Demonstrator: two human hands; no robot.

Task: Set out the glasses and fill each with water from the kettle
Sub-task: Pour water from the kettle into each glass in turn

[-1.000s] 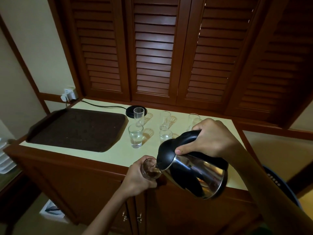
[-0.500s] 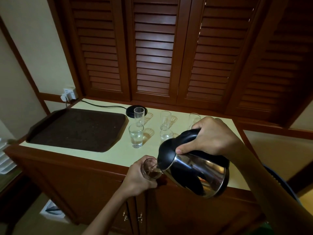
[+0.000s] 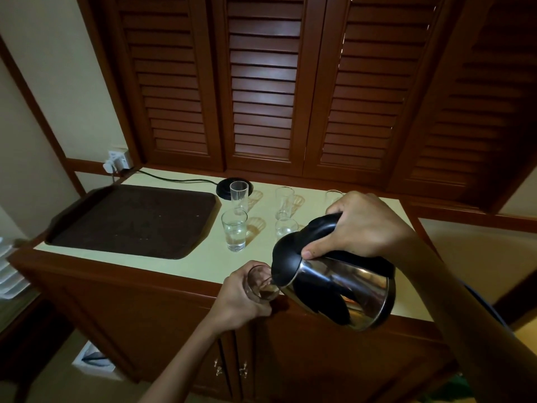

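Note:
My right hand (image 3: pixel 363 225) grips the black handle of a steel kettle (image 3: pixel 340 289), tilted left with its spout over a clear glass (image 3: pixel 261 285). My left hand (image 3: pixel 241 298) holds that glass in front of the counter's front edge; water stands in its bottom. On the counter, a glass with water (image 3: pixel 234 230) stands nearest the tray, another (image 3: pixel 286 227) sits partly behind the kettle. Three taller glasses stand behind: one (image 3: pixel 239 195) by the kettle base, one (image 3: pixel 284 201) in the middle, one (image 3: pixel 332 198) partly hidden by my right hand.
A dark brown tray (image 3: pixel 133 221) lies on the left of the pale counter (image 3: pixel 203 263). The black kettle base (image 3: pixel 225 187) sits at the back with its cord running to a wall socket (image 3: pixel 117 162). Louvred wooden doors rise behind; cabinet doors below.
The kettle has tipped slightly further and risen a little over the held glass; the water level in the glass has gone up. Both hands stay almost in place.

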